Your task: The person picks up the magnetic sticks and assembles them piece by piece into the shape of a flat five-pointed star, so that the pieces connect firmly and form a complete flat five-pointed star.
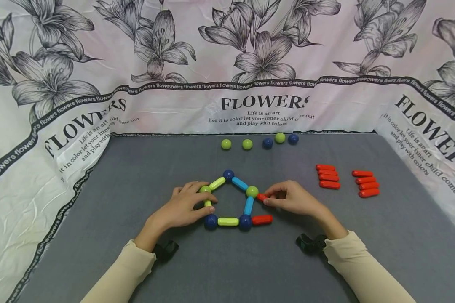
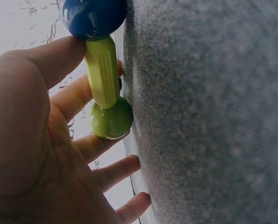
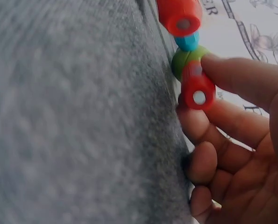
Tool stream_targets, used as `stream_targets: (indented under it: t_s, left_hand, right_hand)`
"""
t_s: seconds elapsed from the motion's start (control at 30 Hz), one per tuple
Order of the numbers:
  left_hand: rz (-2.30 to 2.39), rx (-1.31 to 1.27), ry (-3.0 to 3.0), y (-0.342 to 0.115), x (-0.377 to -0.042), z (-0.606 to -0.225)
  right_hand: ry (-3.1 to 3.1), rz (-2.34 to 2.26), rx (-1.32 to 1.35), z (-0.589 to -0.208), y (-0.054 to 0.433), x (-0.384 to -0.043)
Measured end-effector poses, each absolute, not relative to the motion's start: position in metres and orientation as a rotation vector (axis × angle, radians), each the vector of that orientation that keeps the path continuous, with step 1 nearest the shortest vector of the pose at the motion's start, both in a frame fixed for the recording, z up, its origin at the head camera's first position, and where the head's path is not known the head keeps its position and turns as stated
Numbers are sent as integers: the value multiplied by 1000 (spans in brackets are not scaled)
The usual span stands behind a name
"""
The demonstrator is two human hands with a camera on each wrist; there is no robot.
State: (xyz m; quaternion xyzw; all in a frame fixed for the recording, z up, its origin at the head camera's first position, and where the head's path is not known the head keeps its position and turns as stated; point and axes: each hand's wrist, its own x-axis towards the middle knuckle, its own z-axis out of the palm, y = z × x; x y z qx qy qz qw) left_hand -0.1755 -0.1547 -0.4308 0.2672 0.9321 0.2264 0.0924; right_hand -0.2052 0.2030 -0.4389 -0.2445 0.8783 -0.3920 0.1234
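Magnetic balls and rods form a five-sided ring on the table. My left hand (image 1: 174,207) touches its left side: in the left wrist view the fingers are spread, the thumb against a dark blue ball (image 2: 94,17), the index finger across a yellow-green rod (image 2: 103,74), and another finger by a green ball (image 2: 111,119). With thumb and fingers, my right hand (image 1: 293,198) pinches a red rod (image 1: 262,197), whose far end meets the ring's right green ball (image 1: 252,192). Another red rod (image 1: 262,219) sticks out rightward from the lower right blue ball (image 1: 245,222).
Two stacks of red rods, a left one (image 1: 329,184) and a right one (image 1: 369,192), lie to the right. Along the back edge sit loose green balls (image 1: 247,144) and blue balls (image 1: 267,143). Behind the grey table (image 1: 155,160) hangs a flower-printed cloth (image 1: 167,109).
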Motion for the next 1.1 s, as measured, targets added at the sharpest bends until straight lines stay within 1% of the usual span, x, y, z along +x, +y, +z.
stream_targets:
  t_s: [0.33,0.53,0.67,0.77,0.93,1.1]
  left_hand:
    - [673,784,2766,-155,-175,-430]
    - [677,792,2763,-154,-175,-430]
    - [685,801,2759,-155,-175,-430]
    - [693,804,2754,-156,-175,-430]
    - [700,801,2745,-156,-175,-430]
    - [706,805,2745,-156,-175,-429]
  right_hand:
    - [2530,-1153,-741,-436,205,-204]
    - [2558,-1206,-687,-435,212,-207]
    - [2580,-1303,-641,-437,217,-216]
    - [2641,-1380,-507,-439,221,-227]
    - [2753,-1537,-171,-440,224,-248]
    - [2873,-1636,56,-443,224,-271]
